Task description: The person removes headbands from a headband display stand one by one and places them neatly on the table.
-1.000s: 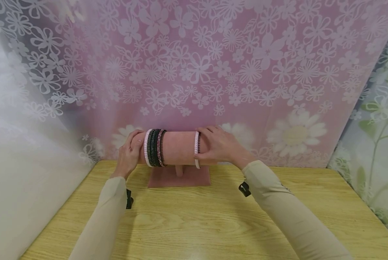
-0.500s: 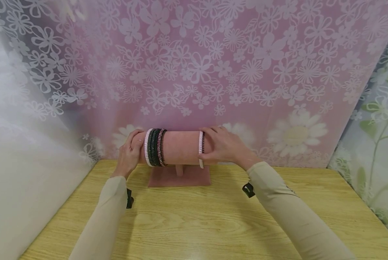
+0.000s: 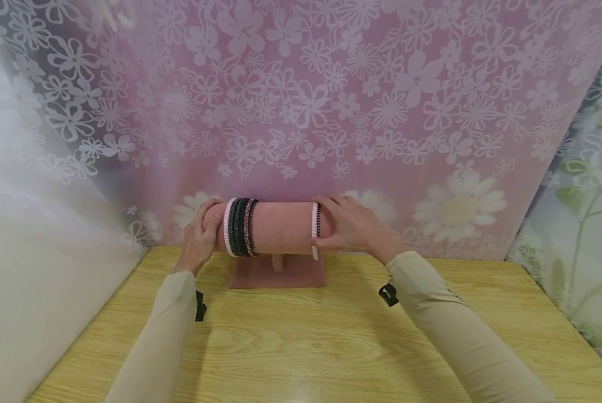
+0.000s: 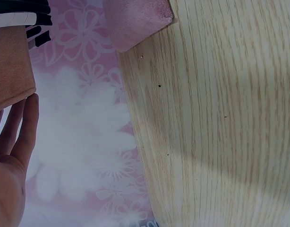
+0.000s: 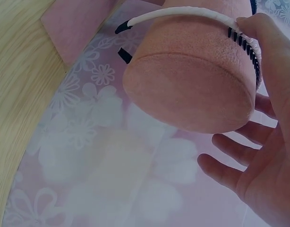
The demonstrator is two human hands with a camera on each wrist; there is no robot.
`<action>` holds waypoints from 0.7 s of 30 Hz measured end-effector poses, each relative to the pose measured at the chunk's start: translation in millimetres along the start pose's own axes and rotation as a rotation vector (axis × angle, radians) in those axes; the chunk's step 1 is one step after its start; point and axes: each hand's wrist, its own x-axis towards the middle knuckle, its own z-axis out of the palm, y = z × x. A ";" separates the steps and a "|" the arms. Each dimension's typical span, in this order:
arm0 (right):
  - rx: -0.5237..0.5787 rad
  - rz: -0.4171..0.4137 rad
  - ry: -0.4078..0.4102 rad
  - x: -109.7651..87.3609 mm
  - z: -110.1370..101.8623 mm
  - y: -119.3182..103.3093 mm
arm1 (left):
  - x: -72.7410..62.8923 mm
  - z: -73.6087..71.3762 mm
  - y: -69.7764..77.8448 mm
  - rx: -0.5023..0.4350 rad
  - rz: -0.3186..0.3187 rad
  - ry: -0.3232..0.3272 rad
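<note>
A pink plush headband stand [image 3: 280, 226] stands on the table, its roll lying crosswise. My left hand [image 3: 200, 235] holds the roll's left end, thumb in front and fingers over the top. Close to that hand sit several headbands [image 3: 239, 228]: a white one outermost, dark ones, then a glittery pink one. Near the right end, my right hand [image 3: 348, 226] pinches a white headband [image 3: 315, 224] with black teeth inside. In the right wrist view, this headband [image 5: 192, 11] arches over the roll, with its black tips free at the other side.
Below the roll, the stand's flat pink base [image 3: 278, 274] rests on the wood-grain table [image 3: 290, 347]. A pink flowered curtain [image 3: 301, 101] hangs right behind it. Pale sheeting [image 3: 38, 252] closes the left side and a leafy curtain [image 3: 583, 240] the right.
My right hand has slid the white headband a little to the right along the roll, towards its end. My left hand keeps its place on the left end.
</note>
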 end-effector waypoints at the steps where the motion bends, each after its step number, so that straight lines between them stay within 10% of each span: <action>1: 0.001 -0.001 0.005 -0.5 -0.4 0.4 | 0.5 -0.3 0.2 0.002 0.001 0.000; 21: 0.045 0.009 0.011 -8.2 -0.8 5.4 | 0.5 -2.2 0.8 0.015 -0.010 -0.009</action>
